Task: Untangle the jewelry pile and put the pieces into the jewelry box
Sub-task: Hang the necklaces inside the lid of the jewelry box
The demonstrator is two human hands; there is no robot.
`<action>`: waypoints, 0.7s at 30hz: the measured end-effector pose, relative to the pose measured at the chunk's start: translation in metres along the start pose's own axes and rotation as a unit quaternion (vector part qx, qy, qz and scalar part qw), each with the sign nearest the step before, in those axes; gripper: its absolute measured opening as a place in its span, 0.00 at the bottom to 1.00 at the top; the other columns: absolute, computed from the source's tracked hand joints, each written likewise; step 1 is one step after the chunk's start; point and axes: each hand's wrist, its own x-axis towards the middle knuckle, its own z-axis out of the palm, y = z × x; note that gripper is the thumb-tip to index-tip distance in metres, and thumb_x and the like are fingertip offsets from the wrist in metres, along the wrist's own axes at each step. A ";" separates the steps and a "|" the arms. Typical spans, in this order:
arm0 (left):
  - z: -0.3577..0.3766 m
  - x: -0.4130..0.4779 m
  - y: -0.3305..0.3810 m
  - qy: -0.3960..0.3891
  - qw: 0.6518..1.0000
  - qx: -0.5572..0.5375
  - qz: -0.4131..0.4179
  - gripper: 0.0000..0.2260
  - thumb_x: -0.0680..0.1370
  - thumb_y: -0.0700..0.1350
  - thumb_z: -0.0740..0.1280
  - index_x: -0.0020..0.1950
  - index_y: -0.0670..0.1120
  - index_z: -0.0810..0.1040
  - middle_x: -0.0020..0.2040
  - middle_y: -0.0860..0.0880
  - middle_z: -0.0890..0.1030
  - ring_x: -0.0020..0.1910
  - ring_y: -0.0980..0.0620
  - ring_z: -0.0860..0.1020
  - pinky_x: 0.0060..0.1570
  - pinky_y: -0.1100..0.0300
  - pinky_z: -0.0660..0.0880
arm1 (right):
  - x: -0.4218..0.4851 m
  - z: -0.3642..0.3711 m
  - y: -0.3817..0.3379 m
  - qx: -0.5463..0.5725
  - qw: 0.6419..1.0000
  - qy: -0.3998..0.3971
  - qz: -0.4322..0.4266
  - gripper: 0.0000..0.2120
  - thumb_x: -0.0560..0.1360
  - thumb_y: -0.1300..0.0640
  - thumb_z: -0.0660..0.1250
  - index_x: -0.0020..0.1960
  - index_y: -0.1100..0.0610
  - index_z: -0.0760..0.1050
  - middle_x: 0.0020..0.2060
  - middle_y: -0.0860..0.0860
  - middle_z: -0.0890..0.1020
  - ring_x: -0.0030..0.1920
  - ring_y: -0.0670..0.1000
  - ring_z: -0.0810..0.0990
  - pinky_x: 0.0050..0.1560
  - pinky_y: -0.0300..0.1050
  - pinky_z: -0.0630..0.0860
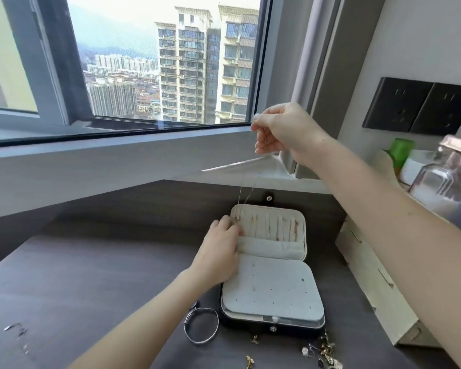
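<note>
The jewelry box [273,286] lies open on the dark desk, its cream lid panel with necklace hooks at the back and a perforated earring pad in front. My right hand [280,130] is raised high and pinches the top of a thin necklace chain [244,191], which hangs down to the lid. My left hand [220,250] rests on the lid's left edge, its fingertips pinching the chain's lower end at a hook. A silver bangle [201,326] lies left of the box. A small jewelry pile [322,352] sits in front of the box at the bottom edge.
Small loose pieces [18,330] lie at the desk's left front. A cream organizer box [378,286] stands to the right, with a glass jar [442,182] and a green bottle [399,150] behind it. The window sill [117,161] runs along the back.
</note>
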 end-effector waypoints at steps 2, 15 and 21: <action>0.003 -0.001 0.002 -0.002 1.000 -0.007 -0.003 0.15 0.69 0.31 0.56 0.53 0.39 0.73 0.55 0.44 0.69 0.50 0.46 0.66 0.52 0.57 0.66 | 0.006 0.004 0.005 0.007 1.000 -0.004 0.011 0.09 0.78 0.63 0.62 0.40 0.63 0.76 0.27 0.54 0.77 0.28 0.51 0.78 0.40 0.51 0.83; 0.004 -0.011 0.005 0.069 0.996 -0.047 0.011 0.12 0.66 0.29 0.56 0.45 0.40 0.71 0.48 0.46 0.67 0.46 0.48 0.65 0.44 0.60 0.65 | -0.009 0.024 0.043 0.008 0.995 -0.076 0.056 0.08 0.79 0.63 0.61 0.44 0.66 0.75 0.33 0.59 0.78 0.35 0.55 0.80 0.40 0.49 0.83; 0.004 -0.011 0.005 0.064 0.997 -0.044 0.007 0.13 0.64 0.30 0.58 0.46 0.39 0.71 0.49 0.45 0.68 0.47 0.47 0.65 0.45 0.55 0.69 | -0.028 0.035 0.070 -0.098 0.989 -0.096 0.048 0.10 0.78 0.61 0.63 0.45 0.67 0.79 0.35 0.60 0.82 0.38 0.55 0.83 0.43 0.49 0.83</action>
